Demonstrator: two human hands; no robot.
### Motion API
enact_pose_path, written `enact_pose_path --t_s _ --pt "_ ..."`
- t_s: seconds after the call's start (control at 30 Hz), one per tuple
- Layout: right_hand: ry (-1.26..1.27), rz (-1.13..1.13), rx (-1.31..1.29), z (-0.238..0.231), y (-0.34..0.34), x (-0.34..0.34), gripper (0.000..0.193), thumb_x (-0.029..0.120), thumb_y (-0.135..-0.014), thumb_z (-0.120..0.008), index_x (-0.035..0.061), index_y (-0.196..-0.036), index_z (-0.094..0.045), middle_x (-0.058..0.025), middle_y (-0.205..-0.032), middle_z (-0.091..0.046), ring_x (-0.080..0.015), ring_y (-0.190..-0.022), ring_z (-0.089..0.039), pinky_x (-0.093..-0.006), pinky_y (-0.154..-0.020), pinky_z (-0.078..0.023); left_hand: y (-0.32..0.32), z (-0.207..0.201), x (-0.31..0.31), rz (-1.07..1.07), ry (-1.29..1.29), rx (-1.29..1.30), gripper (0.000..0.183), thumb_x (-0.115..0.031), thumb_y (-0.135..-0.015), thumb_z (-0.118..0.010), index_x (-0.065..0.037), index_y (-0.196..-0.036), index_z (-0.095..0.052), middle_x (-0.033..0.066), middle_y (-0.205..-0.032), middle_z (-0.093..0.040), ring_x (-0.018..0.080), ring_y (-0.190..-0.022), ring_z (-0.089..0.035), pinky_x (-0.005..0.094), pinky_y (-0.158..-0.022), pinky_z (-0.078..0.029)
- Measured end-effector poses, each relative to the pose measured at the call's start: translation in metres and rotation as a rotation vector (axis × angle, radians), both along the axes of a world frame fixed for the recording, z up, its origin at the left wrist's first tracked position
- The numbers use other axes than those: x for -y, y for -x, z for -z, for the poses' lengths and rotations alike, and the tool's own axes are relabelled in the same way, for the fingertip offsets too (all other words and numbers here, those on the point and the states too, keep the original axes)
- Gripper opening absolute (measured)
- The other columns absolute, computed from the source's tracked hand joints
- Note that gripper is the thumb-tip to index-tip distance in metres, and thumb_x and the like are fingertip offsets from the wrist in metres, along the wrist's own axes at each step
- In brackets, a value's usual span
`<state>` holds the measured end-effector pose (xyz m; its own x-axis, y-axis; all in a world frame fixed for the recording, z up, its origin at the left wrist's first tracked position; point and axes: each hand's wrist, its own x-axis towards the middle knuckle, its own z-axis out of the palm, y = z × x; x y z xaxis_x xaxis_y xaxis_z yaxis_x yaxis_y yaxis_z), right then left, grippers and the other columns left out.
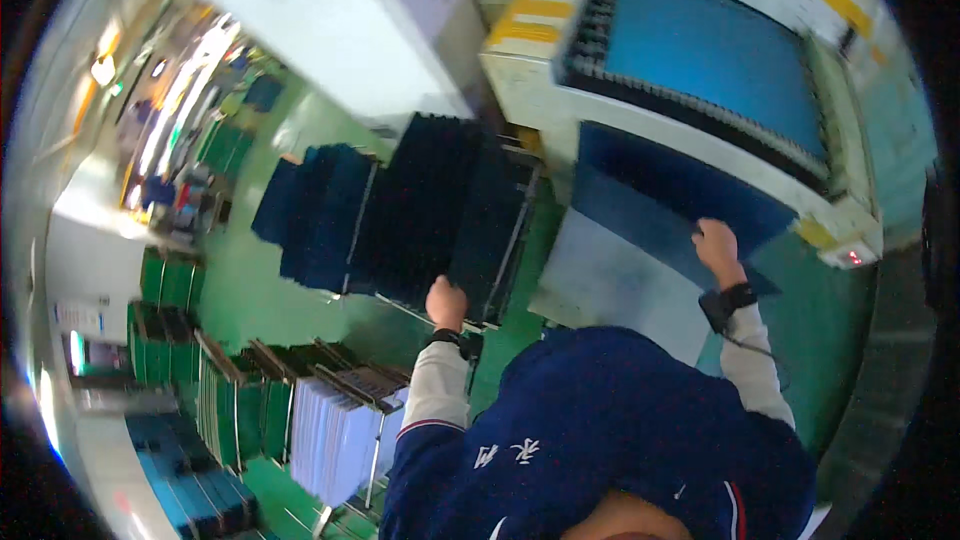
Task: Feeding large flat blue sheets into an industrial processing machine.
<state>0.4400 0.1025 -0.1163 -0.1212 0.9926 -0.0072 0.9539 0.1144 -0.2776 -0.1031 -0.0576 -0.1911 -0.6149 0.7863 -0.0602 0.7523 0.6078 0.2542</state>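
Note:
My left hand [446, 303] is closed on the near edge of a stack of dark sheets [440, 210] standing on a metal cart. My right hand [717, 245] grips the near edge of a blue sheet [670, 195] that lies partly out of a white machine [540, 90]. The machine's bed carries a lighter blue sheet [710, 55] inside a black toothed frame. Both wrists wear black bands. My dark blue jacket fills the lower middle of the view.
A grey mat [610, 280] lies on the green floor under the blue sheet. More carts stand to the left, one with dark blue sheets [315, 210], others with green sheets [235, 410] and white sheets [335, 435]. A big white cabinet [340, 20] rises behind.

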Motion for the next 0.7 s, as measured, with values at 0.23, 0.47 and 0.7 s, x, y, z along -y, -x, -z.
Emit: enact_pose_path --t_s 0.23,0.47,0.7 --pt "0.068 -0.06 0.092 -0.001 0.039 0.01 0.024 0.02 -0.078 -0.067 0.0042 -0.096 -0.066 -0.0191 -0.094 -0.067 -0.0378 -0.092 -0.063 -0.048 -0.077 -0.05 0.001 0.001 0.009 -0.068 -0.081 -0.023 0.015 -0.016 -0.082 -0.056 -0.004 -0.09 -0.061 0.0196 -0.089 -0.066 0.0382 -0.086 -0.065 0.0477 -0.074 -0.053" --pt "0.114 -0.025 0.147 -0.009 0.047 0.025 0.028 0.021 -0.079 -0.068 0.0052 -0.102 -0.066 -0.0168 -0.1 -0.067 -0.0353 -0.095 -0.064 -0.0453 -0.08 -0.05 -0.003 -0.008 0.006 -0.068 -0.054 0.039 0.014 -0.014 -0.081 -0.057 -0.004 -0.089 -0.061 0.0201 -0.089 -0.066 0.0383 -0.085 -0.065 0.0483 -0.073 -0.052" --pt "0.152 0.029 0.136 -0.023 0.058 0.029 0.038 0.023 -0.078 -0.068 0.0047 -0.111 -0.066 -0.019 -0.106 -0.067 -0.0364 -0.1 -0.063 -0.044 -0.086 -0.05 -0.001 -0.001 0.008 -0.054 -0.11 0.025 0.013 -0.014 -0.081 -0.058 -0.003 -0.087 -0.061 0.0204 -0.086 -0.065 0.0386 -0.082 -0.064 0.0482 -0.072 -0.052"
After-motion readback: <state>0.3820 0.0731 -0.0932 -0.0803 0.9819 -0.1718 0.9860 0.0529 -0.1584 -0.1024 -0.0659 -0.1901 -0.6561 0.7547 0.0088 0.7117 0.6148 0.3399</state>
